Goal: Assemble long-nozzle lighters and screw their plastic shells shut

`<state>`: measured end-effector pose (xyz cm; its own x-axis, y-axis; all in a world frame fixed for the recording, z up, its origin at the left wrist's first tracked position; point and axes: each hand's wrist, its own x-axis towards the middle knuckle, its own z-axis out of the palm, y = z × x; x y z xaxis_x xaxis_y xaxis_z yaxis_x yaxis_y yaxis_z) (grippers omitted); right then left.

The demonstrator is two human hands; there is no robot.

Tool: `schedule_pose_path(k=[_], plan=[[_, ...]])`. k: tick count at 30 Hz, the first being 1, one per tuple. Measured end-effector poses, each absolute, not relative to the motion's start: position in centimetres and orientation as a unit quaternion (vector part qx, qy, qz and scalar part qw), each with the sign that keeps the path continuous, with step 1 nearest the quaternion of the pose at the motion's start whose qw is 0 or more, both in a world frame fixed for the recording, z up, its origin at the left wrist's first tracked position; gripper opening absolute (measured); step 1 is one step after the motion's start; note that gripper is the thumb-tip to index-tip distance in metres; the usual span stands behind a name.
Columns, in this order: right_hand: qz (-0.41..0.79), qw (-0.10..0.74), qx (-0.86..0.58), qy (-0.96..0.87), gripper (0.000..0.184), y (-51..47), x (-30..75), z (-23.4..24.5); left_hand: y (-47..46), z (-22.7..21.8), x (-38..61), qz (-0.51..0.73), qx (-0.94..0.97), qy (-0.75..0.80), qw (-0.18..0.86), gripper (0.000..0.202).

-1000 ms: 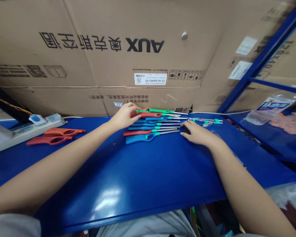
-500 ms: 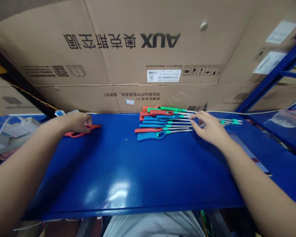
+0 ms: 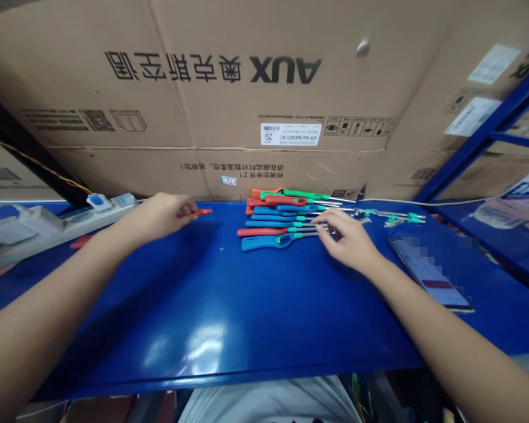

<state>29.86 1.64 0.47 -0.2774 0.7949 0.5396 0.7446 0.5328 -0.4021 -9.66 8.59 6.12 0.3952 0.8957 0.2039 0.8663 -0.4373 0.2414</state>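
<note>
My left hand [image 3: 170, 212] is closed in a pinch on a red lighter handle part [image 3: 203, 212], lifted over the left of the blue tabletop; the fingers hide most of the part. My right hand [image 3: 346, 238] has its fingers curved and apart over the metal tubes of several long-nosed lighters. Nearest to it lie a blue lighter [image 3: 264, 242] and a red lighter [image 3: 264, 231]. Behind them is a green lighter [image 3: 306, 194]. Whether the right fingertips touch a tube cannot be told.
A white power strip [image 3: 83, 220] with plugs stands at the left, a red piece [image 3: 81, 241] beside it. Metal tubes with green ends [image 3: 412, 217] and a phone [image 3: 436, 282] lie right. A tiny screw-like bit [image 3: 222, 249] lies mid-table. A cardboard box [image 3: 229, 117] stands behind.
My left hand has moved right and slightly up, carrying the red part off the table. My right hand has shifted left and a little nearer along the lighter tubes. The view has tilted slightly.
</note>
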Motion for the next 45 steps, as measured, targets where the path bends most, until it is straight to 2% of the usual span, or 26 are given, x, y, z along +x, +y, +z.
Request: schedule_pose_path(k=[4, 6, 9, 12, 15, 19, 24, 29, 32, 37, 39, 42, 45], plan=[[0.100, 0.369, -0.358, -0.851, 0.021, -0.5, 26.6, 0.2, 2.5, 4.9, -2.8, 0.132, 0.879, 0.455, 0.047, 0.012], [0.141, 0.324, -0.309, -0.883, 0.027, -1.5, 25.4, 0.2, -0.8, 3.6, -0.1, 0.134, 0.912, 0.385, 0.048, 0.016], [0.181, 0.219, -0.270, -0.920, 0.023, -2.3, 24.8, 0.2, -3.7, 1.4, 2.0, 0.171, 0.935, 0.300, 0.079, 0.026], [0.182, 0.167, -0.262, -0.933, 0.016, -2.1, 25.4, 0.2, -3.8, 0.0, 2.2, 0.207, 0.937, 0.250, 0.125, 0.021], [0.190, 0.160, -0.284, -0.926, 0.015, -1.6, 26.6, 0.5, -2.4, -0.5, 1.5, 0.224, 0.925, 0.256, 0.169, 0.027], [0.224, 0.157, -0.323, -0.906, 0.017, -0.9, 28.0, 1.1, -1.0, -0.9, 1.0, 0.246, 0.885, 0.353, 0.178, 0.043], [0.255, 0.133, -0.350, -0.891, 0.022, -0.2, 28.8, 1.5, -1.3, -1.5, 1.2, 0.237, 0.861, 0.389, 0.226, 0.031], [0.279, 0.144, -0.355, -0.880, 0.026, 0.1, 29.2, 1.5, -1.5, -1.6, 1.5, 0.254, 0.847, 0.389, 0.259, 0.026], [0.282, 0.152, -0.352, -0.879, 0.025, 0.3, 29.2, 1.3, -1.3, -1.8, 1.4, 0.251, 0.847, 0.389, 0.260, 0.030], [0.149, 0.265, -0.401, -0.864, 0.024, 0.4, 28.9, 1.4, -1.2, -1.9, 1.2, 0.246, 0.854, 0.393, 0.234, 0.040], [0.145, 0.272, -0.416, -0.856, 0.030, 0.3, 29.0, 1.9, -1.2, -1.9, 1.2, 0.249, 0.857, 0.393, 0.222, 0.045], [0.213, 0.204, -0.407, -0.864, 0.033, -0.1, 29.3, 2.5, -1.2, -2.0, 1.2, 0.245, 0.861, 0.386, 0.222, 0.047], [0.284, 0.075, -0.383, -0.876, 0.035, -0.4, 29.3, 2.4, -1.0, -2.2, 1.2, 0.242, 0.867, 0.379, 0.216, 0.039]])
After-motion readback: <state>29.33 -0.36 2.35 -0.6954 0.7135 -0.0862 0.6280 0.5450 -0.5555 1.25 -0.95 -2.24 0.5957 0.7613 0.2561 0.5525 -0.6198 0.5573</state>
